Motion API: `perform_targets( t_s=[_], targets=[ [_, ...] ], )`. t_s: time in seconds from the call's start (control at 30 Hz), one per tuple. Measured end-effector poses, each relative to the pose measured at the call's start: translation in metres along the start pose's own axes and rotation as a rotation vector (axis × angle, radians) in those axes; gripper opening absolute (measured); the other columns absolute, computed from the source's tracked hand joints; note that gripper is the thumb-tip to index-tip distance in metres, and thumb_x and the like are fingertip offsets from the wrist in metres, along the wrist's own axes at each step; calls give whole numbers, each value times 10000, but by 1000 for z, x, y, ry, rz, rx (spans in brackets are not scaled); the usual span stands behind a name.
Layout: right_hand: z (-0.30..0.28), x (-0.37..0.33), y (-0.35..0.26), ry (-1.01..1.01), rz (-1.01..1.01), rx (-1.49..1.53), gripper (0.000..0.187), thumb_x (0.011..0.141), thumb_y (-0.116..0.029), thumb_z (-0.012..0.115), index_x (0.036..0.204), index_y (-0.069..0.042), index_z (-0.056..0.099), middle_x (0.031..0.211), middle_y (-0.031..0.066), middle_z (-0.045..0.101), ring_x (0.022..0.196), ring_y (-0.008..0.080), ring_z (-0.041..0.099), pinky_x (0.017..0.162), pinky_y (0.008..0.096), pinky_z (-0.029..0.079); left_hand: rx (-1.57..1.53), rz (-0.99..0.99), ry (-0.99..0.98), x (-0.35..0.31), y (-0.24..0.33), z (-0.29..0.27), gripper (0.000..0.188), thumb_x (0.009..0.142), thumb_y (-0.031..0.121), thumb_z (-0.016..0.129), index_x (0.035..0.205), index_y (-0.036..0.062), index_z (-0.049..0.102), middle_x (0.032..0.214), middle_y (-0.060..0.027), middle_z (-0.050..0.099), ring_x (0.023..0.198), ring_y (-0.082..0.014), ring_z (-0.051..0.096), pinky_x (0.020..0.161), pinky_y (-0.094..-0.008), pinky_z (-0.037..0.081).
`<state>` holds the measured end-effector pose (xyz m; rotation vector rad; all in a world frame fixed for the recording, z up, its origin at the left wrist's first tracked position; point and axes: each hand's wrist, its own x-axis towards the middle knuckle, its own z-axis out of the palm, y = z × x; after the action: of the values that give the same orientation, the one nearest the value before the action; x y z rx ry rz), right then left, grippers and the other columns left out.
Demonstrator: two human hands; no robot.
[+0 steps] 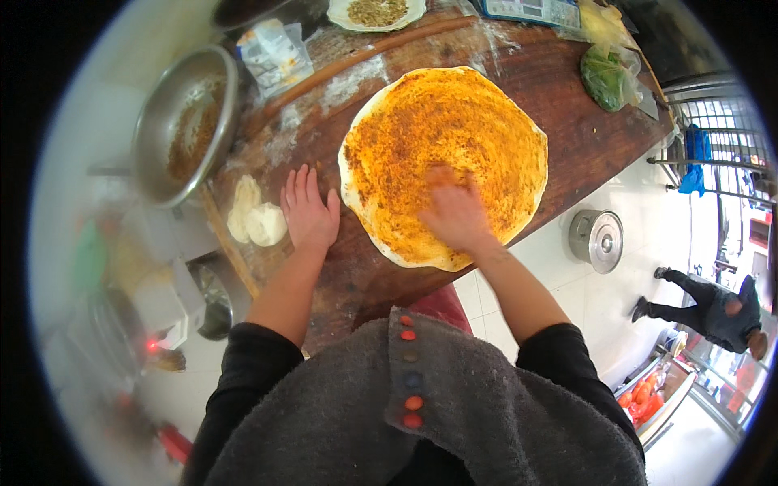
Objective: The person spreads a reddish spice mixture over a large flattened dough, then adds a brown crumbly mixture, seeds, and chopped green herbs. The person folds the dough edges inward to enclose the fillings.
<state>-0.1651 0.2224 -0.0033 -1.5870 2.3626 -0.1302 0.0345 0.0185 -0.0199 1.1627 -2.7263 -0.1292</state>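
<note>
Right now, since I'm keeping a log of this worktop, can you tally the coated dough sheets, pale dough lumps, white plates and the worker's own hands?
Coated dough sheet: 1
Pale dough lumps: 2
White plate: 1
Hands (left hand, right hand): 2
Total: 6

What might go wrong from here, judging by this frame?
The right hand, blurred, is at the orange-brown coating on the broad, round, pale dough sheet; uneven pressure could tear or wrinkle it.
The coating reaches close to the sheet's right edge, so some might smear onto the brown wooden table.
The round, silver metal bowl seems to overhang the table's left side; a knock could tip it.
</note>
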Motion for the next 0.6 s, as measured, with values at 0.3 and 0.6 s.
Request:
perform_targets(
  t_s=[0.3, 0.6],
  targets=[
    [-12, 98, 5, 114, 275, -89, 826, 959, -597, 326, 1468, 50, 263, 1547, 219, 249, 1464, 316, 179, 1161, 574, 103, -19, -40, -27, -1, 0, 1, 564, 948, 381, 465, 1396, 43, 408, 1499, -80, 353, 1432, -269, 232, 1179, -470, 161],
    [-7, -38, 34, 9, 194, -65, 705, 956, -515, 404, 1483, -57, 304, 1550, 139, 290, 1461, 261, 205, 1171, 533, 105, -32, -50, -55, 0, -1, 1, 561, 934, 377, 488, 1381, 42, 434, 1494, -80, 361, 1423, -279, 251, 1173, -480, 162]
  ],
)
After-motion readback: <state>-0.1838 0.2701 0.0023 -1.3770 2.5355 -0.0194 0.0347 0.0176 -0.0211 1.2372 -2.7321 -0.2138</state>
